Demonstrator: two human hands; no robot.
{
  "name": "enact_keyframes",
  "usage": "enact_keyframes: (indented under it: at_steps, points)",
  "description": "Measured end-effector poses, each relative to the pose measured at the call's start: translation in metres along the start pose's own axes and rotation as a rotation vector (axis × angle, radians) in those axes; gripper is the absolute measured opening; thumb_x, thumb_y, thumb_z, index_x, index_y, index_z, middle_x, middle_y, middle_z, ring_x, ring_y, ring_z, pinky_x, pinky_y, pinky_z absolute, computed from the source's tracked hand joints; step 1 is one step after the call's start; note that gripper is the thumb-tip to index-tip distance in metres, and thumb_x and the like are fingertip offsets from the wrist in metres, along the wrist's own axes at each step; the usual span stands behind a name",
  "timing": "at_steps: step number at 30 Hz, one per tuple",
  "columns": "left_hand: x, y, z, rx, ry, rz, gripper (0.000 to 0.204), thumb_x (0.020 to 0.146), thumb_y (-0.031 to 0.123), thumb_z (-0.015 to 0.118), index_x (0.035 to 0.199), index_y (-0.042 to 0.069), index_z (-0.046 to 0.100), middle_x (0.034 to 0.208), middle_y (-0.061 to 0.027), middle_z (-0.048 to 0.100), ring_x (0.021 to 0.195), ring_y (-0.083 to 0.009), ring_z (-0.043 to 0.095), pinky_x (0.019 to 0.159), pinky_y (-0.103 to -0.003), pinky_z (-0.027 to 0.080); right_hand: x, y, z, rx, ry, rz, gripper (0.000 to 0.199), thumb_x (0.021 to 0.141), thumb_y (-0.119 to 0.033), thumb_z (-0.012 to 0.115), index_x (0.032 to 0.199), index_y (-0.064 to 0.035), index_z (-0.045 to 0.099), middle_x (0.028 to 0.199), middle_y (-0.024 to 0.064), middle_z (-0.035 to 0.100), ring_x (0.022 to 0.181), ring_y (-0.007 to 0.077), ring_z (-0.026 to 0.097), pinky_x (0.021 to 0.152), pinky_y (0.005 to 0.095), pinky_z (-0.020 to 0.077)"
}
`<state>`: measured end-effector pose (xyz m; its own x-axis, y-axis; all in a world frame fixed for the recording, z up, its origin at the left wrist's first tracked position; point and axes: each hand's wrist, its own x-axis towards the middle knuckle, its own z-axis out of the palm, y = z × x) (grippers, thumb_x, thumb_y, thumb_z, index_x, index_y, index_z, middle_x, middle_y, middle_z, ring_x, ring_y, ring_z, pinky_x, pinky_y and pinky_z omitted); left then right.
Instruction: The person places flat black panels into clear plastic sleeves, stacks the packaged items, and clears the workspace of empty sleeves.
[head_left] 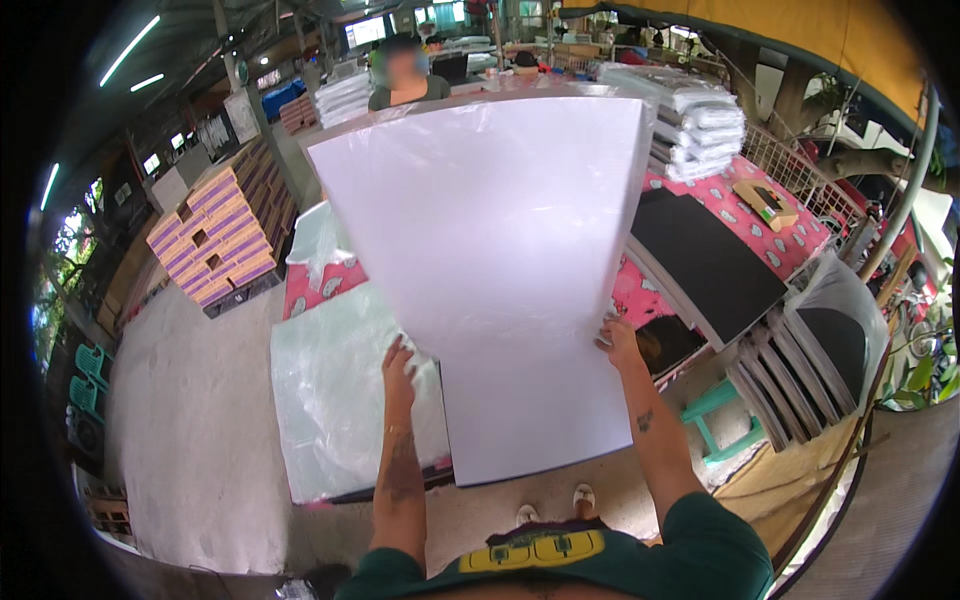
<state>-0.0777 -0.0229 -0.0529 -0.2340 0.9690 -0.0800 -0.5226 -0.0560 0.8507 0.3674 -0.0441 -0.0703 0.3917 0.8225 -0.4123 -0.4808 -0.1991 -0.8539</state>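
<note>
— Where is the big white sheet (500, 270) right now?

— Held up in front of the person, above the desk (770, 245) with the pink patterned cloth. It hides most of the desk's middle, and its lower edge hangs down toward the person's feet.

— And the hands?

— The left hand (398, 365) lies against the sheet's left edge with fingers stretched; whether its grip is clenched on the edge or only pressing flat, I cannot tell. The right hand (620, 340) pinches the right edge, a grip grasping the sheet between fingers and thumb.

— How would it handle, do you think?

— Light, I judge, but wide and floppy. It bows a little across its width (the top corners curve in the fisheye too, so some of that is the lens). The surface looks glossy, as if wrapped in clear film, so probably slippery. Holding both side edges, as here, seems soundest; one corner alone would likely crease it.

— Anything under it?

— A clear plastic bag (345, 400) spread flat on the desk's near left end.
</note>
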Motion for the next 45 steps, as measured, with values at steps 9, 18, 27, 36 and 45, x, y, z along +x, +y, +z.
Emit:
enact_keyframes:
  at_steps: [9, 18, 27, 36, 45]
  points:
    - [0.009, 0.014, 0.012, 0.636, -0.196, 0.089, 0.029, 0.093, 0.02, 0.059, 0.112, -0.001, 0.057, 0.093, -0.0013, 0.061, 0.088, -0.0096, 0.053, 0.085, -0.026, 0.041, -0.017, -0.038, 0.024, -0.51, -0.473, -0.517, 0.043, 0.09, -0.03, 0.064, 0.118, 0.0004, 0.054, 0.101, 0.0021, 0.057, 0.09, 0.0104, 0.05, 0.079, 0.0275, 0.0429]
    - [-0.023, 0.009, 0.223, 0.372, -0.558, 0.231, 0.028, 0.086, 0.014, 0.063, 0.11, 0.002, 0.055, 0.088, 0.0006, 0.056, 0.077, -0.0081, 0.049, 0.065, -0.023, 0.039, -0.032, -0.12, -0.123, 0.02, -0.124, -0.361, 0.032, 0.091, -0.026, 0.063, 0.109, 0.0005, 0.061, 0.096, 0.0049, 0.066, 0.085, 0.0125, 0.06, 0.079, 0.0295, 0.0485]
    - [-0.04, -0.092, 0.424, 0.76, -0.986, 0.403, 0.06, 0.078, 0.0, 0.06, 0.135, 0.004, 0.04, 0.13, -0.0122, 0.049, 0.112, -0.0223, 0.052, 0.086, -0.029, 0.046, -0.039, -0.163, -0.298, 0.024, 0.125, -0.368, 0.037, 0.091, -0.023, 0.063, 0.118, -0.0003, 0.055, 0.103, 0.0069, 0.063, 0.091, 0.0167, 0.06, 0.084, 0.0329, 0.0492]
    - [-0.058, -0.169, 0.414, 0.455, -0.41, -0.044, 0.029, 0.086, 0.011, 0.062, 0.111, -0.003, 0.057, 0.078, -0.007, 0.06, 0.072, -0.0199, 0.063, 0.06, -0.03, 0.054, -0.02, -0.144, -0.306, 0.152, 0.283, -0.305, 0.033, 0.091, -0.019, 0.062, 0.116, 0.0017, 0.054, 0.102, 0.0087, 0.061, 0.089, 0.019, 0.059, 0.081, 0.035, 0.05]
    - [-0.056, -0.197, 0.347, 0.322, -0.135, -0.216, 0.022, 0.087, 0.012, 0.06, 0.1, -0.006, 0.057, 0.084, -0.0102, 0.062, 0.067, -0.0165, 0.064, 0.059, -0.027, 0.055, 0.018, -0.133, -0.285, 0.019, 0.409, -0.317, 0.032, 0.09, -0.014, 0.06, 0.115, 0.0062, 0.054, 0.102, 0.012, 0.062, 0.088, 0.022, 0.059, 0.079, 0.0342, 0.0487]
